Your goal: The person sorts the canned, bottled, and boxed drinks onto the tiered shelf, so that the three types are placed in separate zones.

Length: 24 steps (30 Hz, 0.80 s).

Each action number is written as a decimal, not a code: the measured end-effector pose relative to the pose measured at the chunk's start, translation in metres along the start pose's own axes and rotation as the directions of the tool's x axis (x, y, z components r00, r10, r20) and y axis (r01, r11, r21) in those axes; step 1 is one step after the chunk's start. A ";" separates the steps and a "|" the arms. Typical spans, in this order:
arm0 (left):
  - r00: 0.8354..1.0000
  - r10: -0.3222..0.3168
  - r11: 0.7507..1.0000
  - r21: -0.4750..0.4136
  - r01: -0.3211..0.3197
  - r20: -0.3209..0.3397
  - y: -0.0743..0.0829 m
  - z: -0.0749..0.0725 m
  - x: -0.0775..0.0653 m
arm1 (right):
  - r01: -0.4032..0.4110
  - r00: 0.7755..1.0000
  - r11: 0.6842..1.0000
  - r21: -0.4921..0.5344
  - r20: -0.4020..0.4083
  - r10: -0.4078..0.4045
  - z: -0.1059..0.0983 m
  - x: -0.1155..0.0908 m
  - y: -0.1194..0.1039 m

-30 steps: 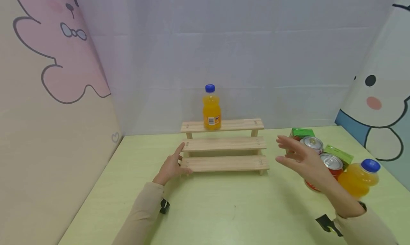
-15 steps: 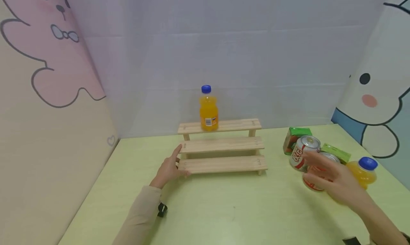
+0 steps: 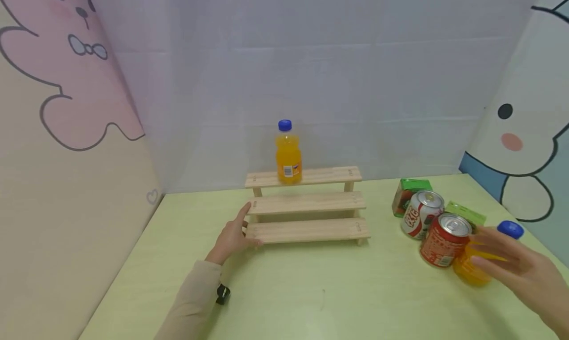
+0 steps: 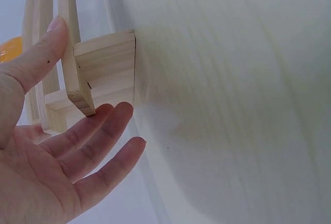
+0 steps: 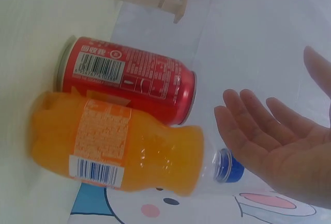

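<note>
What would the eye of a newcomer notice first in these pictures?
Probably the bright orange bottle, standing alone on the top step of the wooden rack. Next, at the right of the head view, the red can and a second orange bottle, with the right hand near that bottle's blue cap.

Red can (image 5: 150,76), orange bottle (image 5: 150,154), fingers (image 5: 242,136) nearby

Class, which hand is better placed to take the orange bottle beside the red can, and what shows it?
The right hand, most likely: it is open and holds nothing, near the blue cap of the orange bottle. The left hand is at the left end of the wooden rack, farther from that bottle.
</note>
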<state>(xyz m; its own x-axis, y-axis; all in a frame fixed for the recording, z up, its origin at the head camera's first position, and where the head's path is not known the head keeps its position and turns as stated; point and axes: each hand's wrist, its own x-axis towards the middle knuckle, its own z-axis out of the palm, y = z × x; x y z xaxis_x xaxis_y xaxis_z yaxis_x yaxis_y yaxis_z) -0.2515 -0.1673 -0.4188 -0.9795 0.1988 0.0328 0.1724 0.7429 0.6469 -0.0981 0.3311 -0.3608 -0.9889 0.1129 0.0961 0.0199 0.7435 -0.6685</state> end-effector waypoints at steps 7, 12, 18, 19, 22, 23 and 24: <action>1.000 -0.004 1.000 -0.014 0.004 -0.002 -0.001 0.000 0.001 | -0.028 0.995 0.999 0.019 -0.091 0.029 -0.003 -0.006 0.028; 1.000 -0.011 1.000 -0.016 0.011 0.001 -0.001 0.001 0.001 | -0.041 0.983 0.997 0.070 -0.176 0.053 -0.004 -0.006 0.039; 1.000 -0.017 1.000 -0.004 0.017 -0.002 0.000 0.000 0.001 | -0.070 0.970 0.992 0.103 -0.227 0.092 -0.003 0.001 0.063; 1.000 -0.017 1.000 -0.003 0.017 -0.001 0.000 0.000 0.001 | -0.085 0.964 0.989 0.118 -0.242 0.111 -0.003 0.003 0.071; 1.000 -0.018 1.000 0.000 0.018 -0.003 -0.001 0.000 0.001 | -0.168 0.936 0.974 0.149 -0.287 0.205 -0.001 0.010 0.087; 1.000 -0.015 1.000 0.001 0.015 -0.004 -0.001 0.001 0.001 | -0.204 0.919 0.967 0.156 -0.310 0.244 0.000 0.012 0.093; 1.000 -0.014 1.000 0.001 0.014 -0.004 -0.001 0.000 0.001 | -0.243 0.904 0.957 0.158 -0.322 0.283 0.000 0.013 0.097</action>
<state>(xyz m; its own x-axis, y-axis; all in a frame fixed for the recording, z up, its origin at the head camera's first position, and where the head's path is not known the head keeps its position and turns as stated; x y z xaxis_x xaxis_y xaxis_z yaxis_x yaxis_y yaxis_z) -0.2524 -0.1677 -0.4199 -0.9822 0.1857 0.0266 0.1587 0.7466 0.6461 -0.1093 0.4044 -0.4246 -0.8408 0.5241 0.1352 0.2360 0.5797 -0.7799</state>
